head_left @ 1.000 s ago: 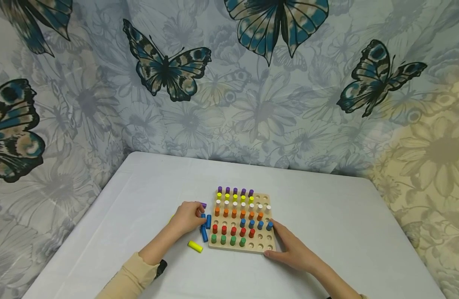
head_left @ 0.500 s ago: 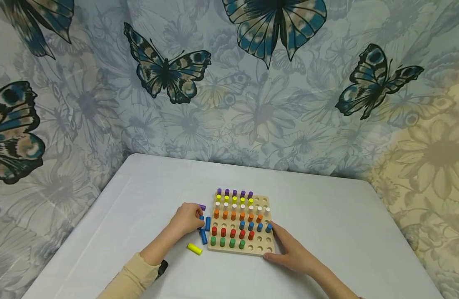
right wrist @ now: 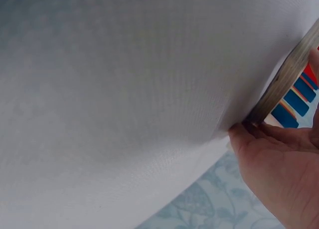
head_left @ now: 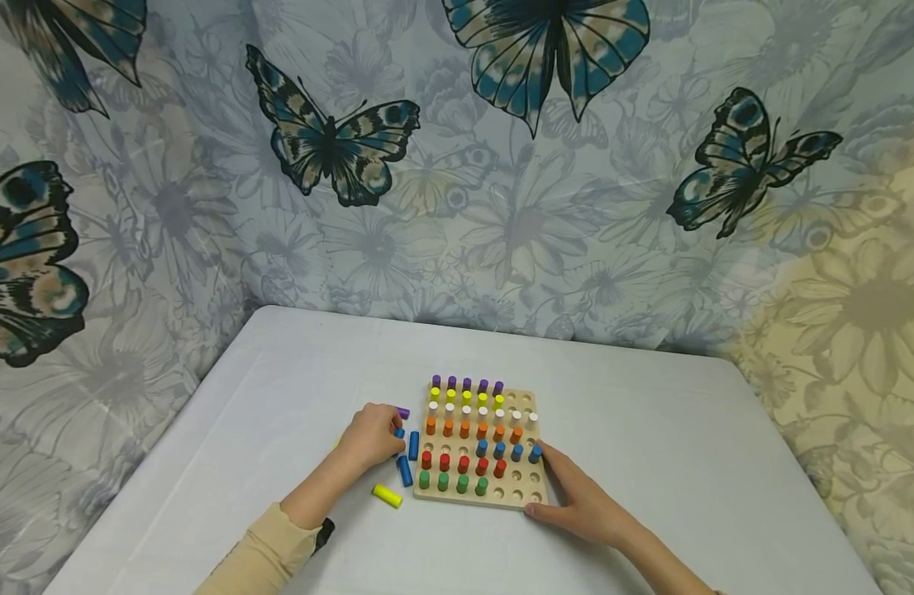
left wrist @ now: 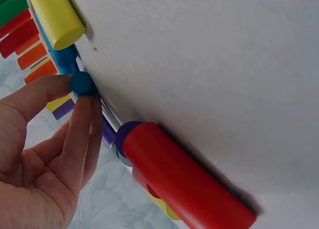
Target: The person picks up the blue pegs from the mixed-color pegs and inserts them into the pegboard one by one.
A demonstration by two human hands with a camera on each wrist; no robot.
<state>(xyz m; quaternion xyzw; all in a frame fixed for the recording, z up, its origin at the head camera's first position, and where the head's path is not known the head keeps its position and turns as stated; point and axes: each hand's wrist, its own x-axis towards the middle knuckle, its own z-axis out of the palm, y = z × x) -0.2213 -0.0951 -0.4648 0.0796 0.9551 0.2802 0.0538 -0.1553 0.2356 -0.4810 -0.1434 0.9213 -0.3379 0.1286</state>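
Blue peg [head_left: 400, 433], head view: pinched in the left hand [head_left: 369, 435], on or clear of the white table [head_left: 650, 413], cannot tell. Likeliest trouble from here: a knock to the second blue peg [head_left: 414, 446], lying just right of the pinch, between fingertips and board [head_left: 508, 502]; probable cause, too low a sideways move. Similar risk, by judgement, for red pegs [head_left: 426, 459] and orange pegs [head_left: 430, 426], standing on either side of bare holes [head_left: 446, 449]; cause, fingers too broad for the row gap. Purple peg [head_left: 402, 413] just beyond the grip; third blue peg [head_left: 405, 471] just nearer the wearer, yellow peg [head_left: 387, 496] farther that way. Right hand [head_left: 576, 496] on the board's opposite side from the pinch, thumb at the near corner, fingers by the side edge. Left wrist view: thumb and fingertips closed to the blue peg's own thickness, nothing else in hold, round end towards the lens. Possible twist or slip, from fingertip-only contact. Red peg [left wrist: 187, 174] loose on the table, apart from the fingertips. Right wrist view: hand spread at the board's edge, braced rather than clenched by the look of it; firmness, cannot tell. Possible board shift, from too light a brace.
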